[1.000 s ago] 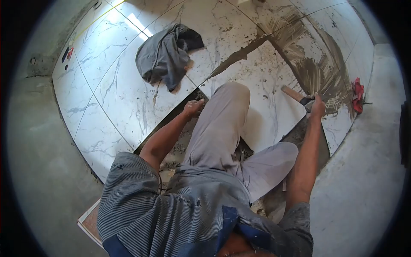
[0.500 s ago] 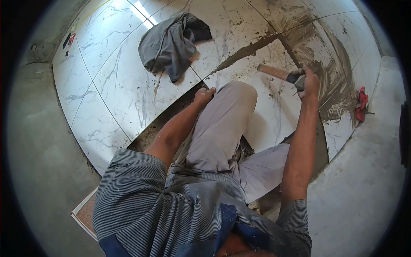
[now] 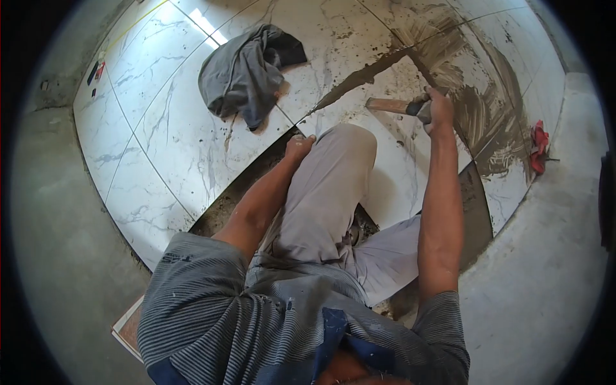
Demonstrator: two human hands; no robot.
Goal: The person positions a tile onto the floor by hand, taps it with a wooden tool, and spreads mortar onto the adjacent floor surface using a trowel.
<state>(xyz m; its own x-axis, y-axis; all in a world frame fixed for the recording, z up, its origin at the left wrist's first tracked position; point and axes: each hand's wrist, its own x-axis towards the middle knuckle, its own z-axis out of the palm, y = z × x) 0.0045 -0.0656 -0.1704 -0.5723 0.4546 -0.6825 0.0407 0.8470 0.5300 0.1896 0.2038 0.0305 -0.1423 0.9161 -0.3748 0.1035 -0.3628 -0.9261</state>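
Note:
My right hand [image 3: 440,110] is closed around the head end of a hammer [image 3: 388,105], whose wooden handle points left over a white marbled tile [image 3: 401,170]. My left hand [image 3: 299,147] is curled beside my raised knee, at the near edge of the laid tiles, and its fingers are partly hidden. What it grips, if anything, does not show. A strip of grey mortar [image 3: 359,78] runs along the gap beyond the tile.
A grey cloth [image 3: 240,77] lies crumpled on the tiles. Mortar smears [image 3: 481,115] cover tiles at the right, near a red crumpled thing [image 3: 539,147]. A bare concrete surface [image 3: 513,282] lies at the right. Small tools [image 3: 96,72] sit at the far left.
My right hand has moved left and slightly up in the view with the hammer. The whole view has shifted a little; my left hand stays by the knee.

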